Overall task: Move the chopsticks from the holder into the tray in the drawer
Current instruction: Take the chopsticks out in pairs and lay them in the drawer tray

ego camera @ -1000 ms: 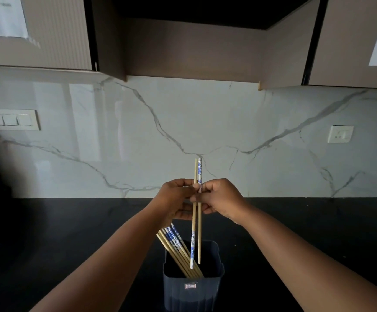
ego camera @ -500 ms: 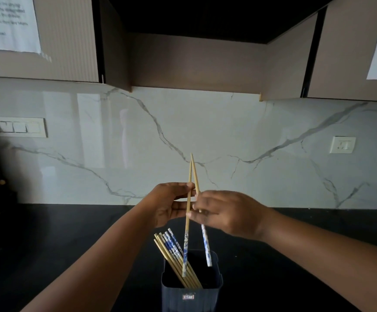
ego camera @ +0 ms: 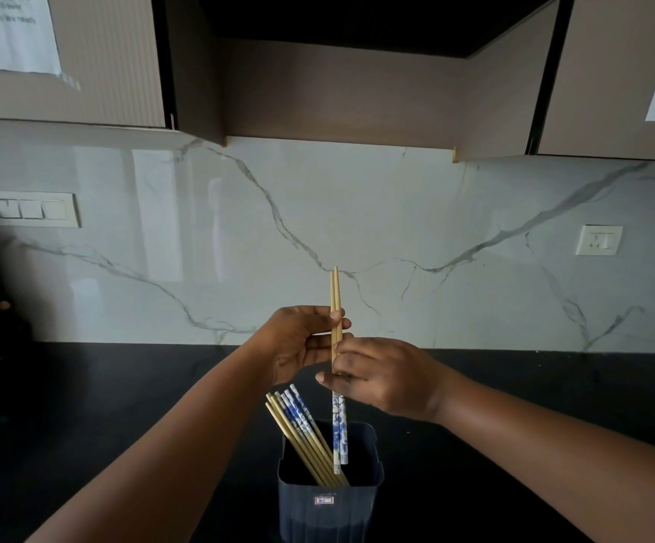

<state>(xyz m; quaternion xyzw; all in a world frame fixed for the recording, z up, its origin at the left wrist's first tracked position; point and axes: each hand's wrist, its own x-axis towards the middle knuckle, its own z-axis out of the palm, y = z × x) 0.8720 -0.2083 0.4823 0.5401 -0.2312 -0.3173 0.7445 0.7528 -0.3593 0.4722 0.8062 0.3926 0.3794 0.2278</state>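
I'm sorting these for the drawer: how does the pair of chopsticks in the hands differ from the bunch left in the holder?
The held pair stands upright, side by side, pinched by the left hand and right hand; the bunch leans left, untouched. The pair's patterned ends hang at the holder's mouth; the bunch reaches down inside. Both share pale wood and blue-and-white patterned ends.

Black table (ego camera: pixel 122 405) against the marble wall; dark ribbed chopstick holder (ego camera: pixel 330 511) standing near, at centre.
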